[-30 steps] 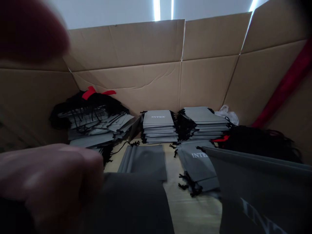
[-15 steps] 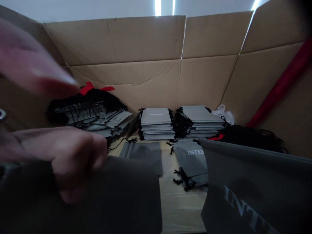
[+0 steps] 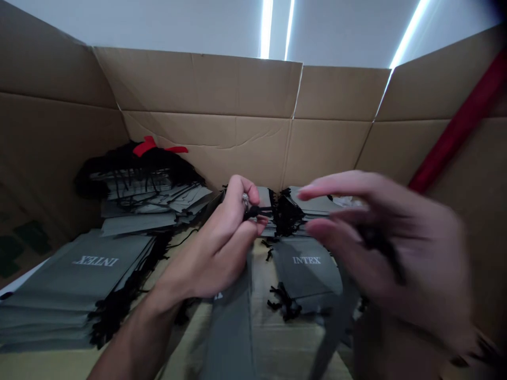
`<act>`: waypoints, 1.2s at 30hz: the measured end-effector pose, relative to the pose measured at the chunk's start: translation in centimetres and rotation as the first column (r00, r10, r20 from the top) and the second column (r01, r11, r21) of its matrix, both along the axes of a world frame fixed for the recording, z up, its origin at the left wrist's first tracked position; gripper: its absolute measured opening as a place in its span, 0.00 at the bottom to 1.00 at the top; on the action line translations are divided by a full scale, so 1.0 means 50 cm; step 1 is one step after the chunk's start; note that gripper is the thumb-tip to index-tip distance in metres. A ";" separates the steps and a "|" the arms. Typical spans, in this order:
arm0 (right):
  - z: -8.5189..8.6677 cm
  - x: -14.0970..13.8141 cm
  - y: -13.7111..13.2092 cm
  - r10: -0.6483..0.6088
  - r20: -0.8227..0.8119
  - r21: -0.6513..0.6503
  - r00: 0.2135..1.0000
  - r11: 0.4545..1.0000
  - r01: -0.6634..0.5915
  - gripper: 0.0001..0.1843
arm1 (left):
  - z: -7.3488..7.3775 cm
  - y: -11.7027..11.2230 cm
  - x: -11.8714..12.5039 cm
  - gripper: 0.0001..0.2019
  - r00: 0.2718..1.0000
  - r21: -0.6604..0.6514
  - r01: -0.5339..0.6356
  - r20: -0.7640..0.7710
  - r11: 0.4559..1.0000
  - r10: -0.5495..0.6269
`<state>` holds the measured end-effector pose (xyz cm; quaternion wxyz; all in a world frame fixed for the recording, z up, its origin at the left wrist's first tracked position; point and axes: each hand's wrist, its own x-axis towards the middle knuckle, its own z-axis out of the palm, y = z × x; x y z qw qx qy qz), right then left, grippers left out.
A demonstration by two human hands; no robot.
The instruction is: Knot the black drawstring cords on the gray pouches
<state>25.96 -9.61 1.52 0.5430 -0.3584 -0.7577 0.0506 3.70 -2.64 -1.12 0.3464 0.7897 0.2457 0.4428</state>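
Just left of the black cord bunch (image 3: 285,214): your left hand (image 3: 222,248), thumb and fingers closed, pinching a black drawcord (image 3: 257,212). Right of the bunch, your right hand (image 3: 390,248), blurred, fingers spread open; whether it holds a strand cannot be told. Below the bunch hangs a grey drawstring bag (image 3: 232,338), which looks light, soft and limp. The thin cord looks slippery, so a firm pinch close to the fingertips seems the surest hold. Further left of the bunch, a stack of INTEX bags (image 3: 75,279) and a heap of bags with red ties (image 3: 146,179). Below and right of it, a flat INTEX bag (image 3: 304,269). Behind it, a cardboard wall (image 3: 206,142) bounds the space, with open room between the bunch and that wall.
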 end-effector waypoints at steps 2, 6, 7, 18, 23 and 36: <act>-0.005 -0.011 0.020 -0.011 0.039 -0.008 0.999 1.000 0.012 0.09 | -0.003 -0.005 0.001 0.07 0.999 0.044 0.009 -0.039 0.999 -0.007; -0.017 -0.026 0.052 0.013 0.090 -0.021 0.996 1.000 -0.011 0.07 | -0.001 -0.016 0.005 0.04 0.998 0.118 -0.008 -0.064 0.993 0.015; -0.018 -0.027 0.053 0.022 0.093 -0.023 0.995 1.000 -0.020 0.06 | -0.001 -0.018 0.006 0.03 0.998 0.122 -0.007 -0.060 0.992 0.014; -0.010 -0.008 0.046 0.017 0.011 -0.048 1.000 0.999 -0.017 0.06 | 0.012 -0.012 0.008 0.06 0.971 -0.101 0.196 0.160 0.975 -0.178; -0.014 -0.003 0.053 0.092 -0.054 -0.070 0.994 0.993 -0.096 0.06 | 0.015 -0.008 0.009 0.07 0.972 -0.087 0.104 0.221 0.991 -0.083; -0.017 -0.005 0.068 0.000 -0.002 0.057 1.000 0.998 0.000 0.16 | 0.004 -0.004 0.018 0.15 0.977 -0.128 0.170 0.153 0.977 -0.150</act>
